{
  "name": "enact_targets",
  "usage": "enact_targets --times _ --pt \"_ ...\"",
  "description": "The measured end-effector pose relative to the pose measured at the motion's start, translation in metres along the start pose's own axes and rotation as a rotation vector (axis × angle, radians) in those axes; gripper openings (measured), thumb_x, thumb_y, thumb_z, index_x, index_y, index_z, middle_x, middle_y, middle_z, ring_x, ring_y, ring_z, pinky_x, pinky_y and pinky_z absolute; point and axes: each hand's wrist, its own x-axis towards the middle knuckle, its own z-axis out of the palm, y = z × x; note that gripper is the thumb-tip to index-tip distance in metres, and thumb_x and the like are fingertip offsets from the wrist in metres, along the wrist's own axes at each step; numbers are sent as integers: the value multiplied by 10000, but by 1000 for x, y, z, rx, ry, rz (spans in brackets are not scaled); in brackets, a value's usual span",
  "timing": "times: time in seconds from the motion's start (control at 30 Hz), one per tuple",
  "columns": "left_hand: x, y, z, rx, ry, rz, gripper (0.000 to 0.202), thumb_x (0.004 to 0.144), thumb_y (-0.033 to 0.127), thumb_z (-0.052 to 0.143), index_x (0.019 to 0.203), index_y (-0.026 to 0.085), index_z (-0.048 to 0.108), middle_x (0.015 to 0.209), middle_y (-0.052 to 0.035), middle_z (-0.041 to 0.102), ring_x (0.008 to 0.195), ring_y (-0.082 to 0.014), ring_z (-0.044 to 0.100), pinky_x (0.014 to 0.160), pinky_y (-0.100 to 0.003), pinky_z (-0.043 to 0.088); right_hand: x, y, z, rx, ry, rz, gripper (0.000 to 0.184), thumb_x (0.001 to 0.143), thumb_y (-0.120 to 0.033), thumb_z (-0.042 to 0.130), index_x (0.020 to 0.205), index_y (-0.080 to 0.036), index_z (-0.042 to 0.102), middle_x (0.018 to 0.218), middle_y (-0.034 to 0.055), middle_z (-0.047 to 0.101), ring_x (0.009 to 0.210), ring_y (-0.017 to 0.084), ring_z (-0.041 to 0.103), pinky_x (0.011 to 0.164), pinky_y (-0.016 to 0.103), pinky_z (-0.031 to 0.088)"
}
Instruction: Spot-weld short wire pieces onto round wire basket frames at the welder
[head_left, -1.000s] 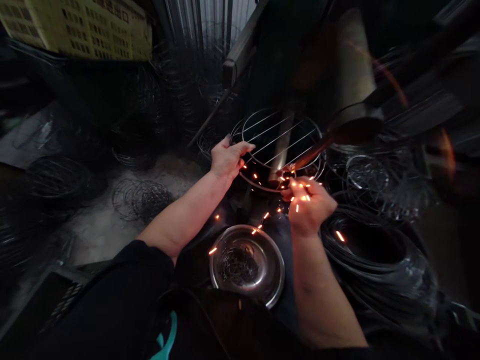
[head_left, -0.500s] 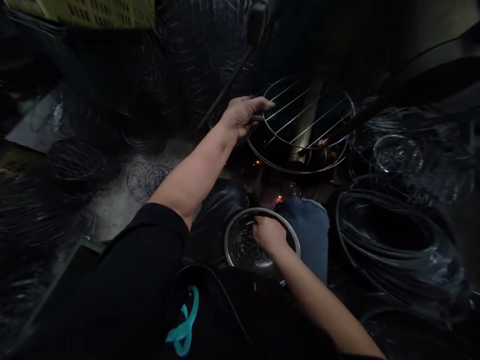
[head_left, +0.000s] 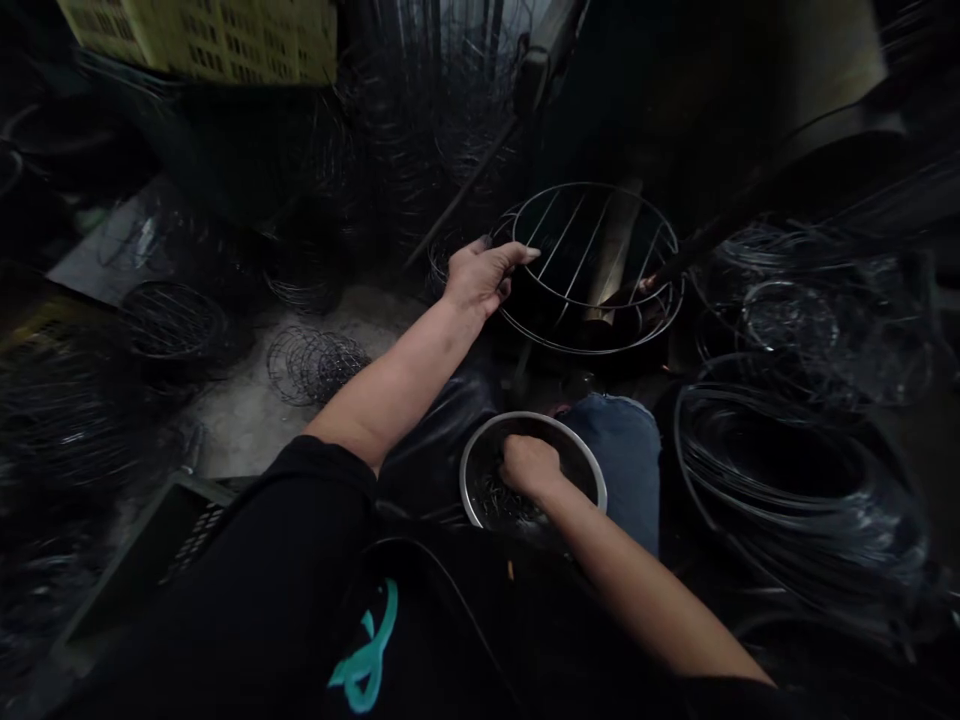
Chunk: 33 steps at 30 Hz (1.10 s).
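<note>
Extending rightward from left grip (head_left: 480, 279); wire rack (head_left: 587, 252)

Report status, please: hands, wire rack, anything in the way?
Left hand on wire rack, gripping left rim. Right hand in metal bowl, grip hidden. Possible obstacle: dark rod at rack's right rim.

I'm seeing the wire rack (head_left: 585, 258) up front, ctr-R; L hand (head_left: 484, 278) is sitting at its L edge, metal arm (head_left: 699, 243) ending at its R side. Bowl (head_left: 534, 416) is resting nearer me, w/ wire bits (head_left: 501, 503) + R hand (head_left: 531, 465) inside. Wire coil (head_left: 780, 533) is lying R of bowl. Wire rings (head_left: 313, 365) are lying on floor (head_left: 238, 405), L; crate (head_left: 262, 45) is sitting atop bin (head_left: 225, 145), back L.
</note>
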Motion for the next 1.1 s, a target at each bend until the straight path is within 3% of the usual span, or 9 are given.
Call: enact_targets --times 0.1,0.2,0.33,0.4,0.5,0.6,0.8,0.93,1.1 --pt "-10 -2 -1 -68 13 18 428 501 37 814 794 171 533 604 36 559 573 -88 505 500 -223 303 -5 5 -10 -43 -101 -11 118 686 -118 597 736 -139 702 698 134 706 741 257 697 697 320 505" --pt "-17 -3 -5 -101 9 15 528 463 44 837 884 180 549 610 40 574 564 -91 516 491 -223 295 -11 20 -27 37 -160 -59 185 681 -106 558 776 -177 701 896 85 729 871 202 681 779 277 490" --pt "-19 -6 -6 -93 -27 26 475 477 68 822 848 184 548 594 42 562 560 -85 510 475 -207 300 -22 40 -45 608 -322 94 152 695 -231 558 816 -183 637 601 -13 654 557 153 619 558 257 471" --pt "-20 -8 -5 -95 -42 33 429 474 66 807 782 182 531 590 39 554 547 -77 493 465 -203 296 -29 45 -49 880 -328 193 264 650 -306 628 880 -176 628 516 -42 617 470 154 585 492 259 448" --pt "-21 -11 -1 -86 -53 41 391 468 68 791 703 181 499 583 34 546 532 -69 475 452 -198 296 -39 48 -53 1072 -241 261 406 563 -334 732 918 -151 661 542 -19 651 473 153 599 479 256 450" --pt "-22 -12 1 -73 -66 41 379 468 88 785 688 180 491 583 34 555 528 -63 476 444 -182 302 -48 56 -63 1106 -138 267 380 556 -365 783 848 -139 695 573 4 666 491 149 608 474 250 457" --pt "-19 -14 3 -76 -75 63 393 461 105 778 716 178 487 576 55 542 506 -49 467 446 -168 307 -57 103 -79 1085 269 263 444 493 -385 879 817 -142 697 602 27 676 501 145 604 434 227 448" --pt "-20 -15 7 -78 -62 60 397 456 102 781 701 173 476 584 53 540 517 -52 478 455 -174 313 -53 127 -70 1088 338 356 489 442 -407 888 785 -143 660 481 4 623 374 100 492 359 195 359" --pt "-21 -16 11 -61 -56 58 394 452 99 783 723 171 506 607 45 559 539 -62 502 471 -180 322 -54 123 -74 1224 353 316 452 473 -378 870 764 -164 599 508 6 641 408 108 546 381 176 394"
